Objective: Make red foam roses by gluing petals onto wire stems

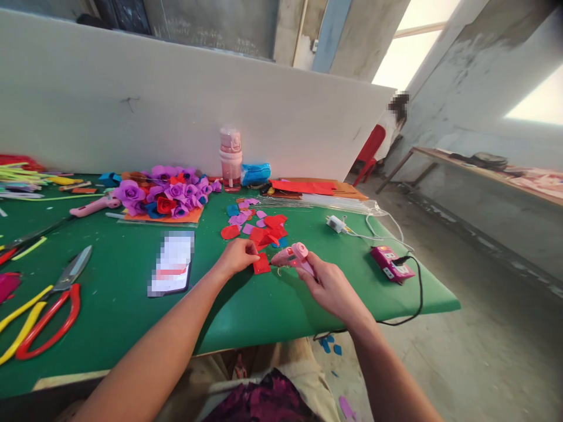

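Well inside table edge (255,337), glue gun (288,257)

1 head view — faces forward, down; left hand (237,257), right hand (326,282) near.

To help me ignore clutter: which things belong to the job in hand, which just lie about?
In the job:
pink glue gun in right hand
red square at left hand
cut pieces beyond, probably

Lying about, apparently:
phone
pink bottle
scissors
white charger
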### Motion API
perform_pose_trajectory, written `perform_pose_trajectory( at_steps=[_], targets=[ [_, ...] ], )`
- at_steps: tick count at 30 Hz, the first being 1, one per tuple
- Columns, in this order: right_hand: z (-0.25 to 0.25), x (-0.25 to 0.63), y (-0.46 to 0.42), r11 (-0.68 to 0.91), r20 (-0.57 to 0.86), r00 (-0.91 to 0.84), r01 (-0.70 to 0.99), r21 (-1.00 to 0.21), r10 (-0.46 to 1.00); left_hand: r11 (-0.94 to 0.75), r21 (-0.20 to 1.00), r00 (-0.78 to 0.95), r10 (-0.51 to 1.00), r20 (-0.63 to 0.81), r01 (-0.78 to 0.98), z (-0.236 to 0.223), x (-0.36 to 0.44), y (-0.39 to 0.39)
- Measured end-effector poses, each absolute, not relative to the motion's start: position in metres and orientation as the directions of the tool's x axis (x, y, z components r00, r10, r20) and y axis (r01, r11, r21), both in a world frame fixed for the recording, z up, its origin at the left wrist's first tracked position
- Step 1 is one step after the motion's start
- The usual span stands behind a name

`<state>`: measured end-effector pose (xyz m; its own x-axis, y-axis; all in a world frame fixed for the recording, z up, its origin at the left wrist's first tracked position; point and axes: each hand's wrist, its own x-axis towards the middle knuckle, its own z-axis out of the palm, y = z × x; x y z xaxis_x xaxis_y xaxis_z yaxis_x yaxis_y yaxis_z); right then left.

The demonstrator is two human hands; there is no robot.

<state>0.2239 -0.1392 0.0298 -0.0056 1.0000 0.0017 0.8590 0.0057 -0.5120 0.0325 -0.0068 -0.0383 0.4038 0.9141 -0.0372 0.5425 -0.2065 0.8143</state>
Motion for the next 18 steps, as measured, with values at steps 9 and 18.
perform_pose_trajectory(
  at_steps=[9,18],
  targets=[
    [0.021,0.210,-0.133,0.051,-0.021,-0.070,0.871,-0.489,0.997,-0.209,0.827,0.411,0.911,-0.029,0.522,-0.041,0.032,-0.008],
    [0.020,0.216,-0.133,0.008,-0.027,-0.023,0.884,-0.468,0.999,-0.203,0.826,0.402,0.915,-0.031,0.526,-0.039,0.032,-0.007]
  ],
)
